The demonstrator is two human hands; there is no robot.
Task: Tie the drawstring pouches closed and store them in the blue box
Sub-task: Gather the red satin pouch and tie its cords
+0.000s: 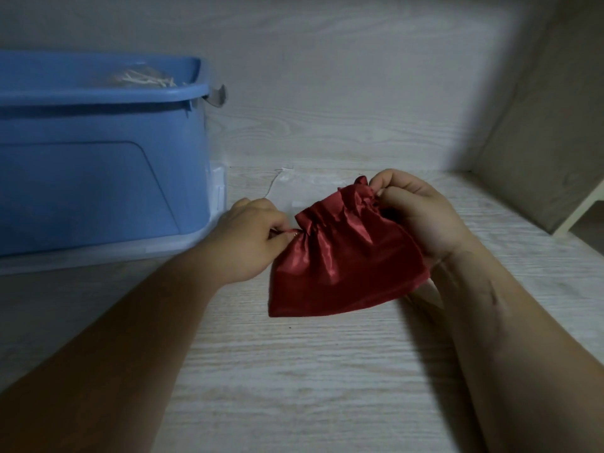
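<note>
Both my forearms reach in from the near edge over the pale wood-grain tabletop (294,371). Red satin pouch (343,266) sits centre-right, bottom edge on the tabletop, neck gathered and tilted up to the right. My left hand (253,238) is at the left end of the neck, thumb and fingers pinching the red drawstring (292,230) where it comes out of the channel. My right hand (421,214) is at the right end, fingers curled and pinching the bunched fabric there (cannot tell if it has the cord too, too dark). Just past the pouch a thin white string (274,183) lies on the tabletop, with something clear and faint next to it. Blue box (98,152) stands far left, just beside my left hand, on a clear plastic base (218,188). Inside it, near the rim, a pale pouch with white strings (143,80) shows. Wood-grain wall (327,76) behind everything.
</note>
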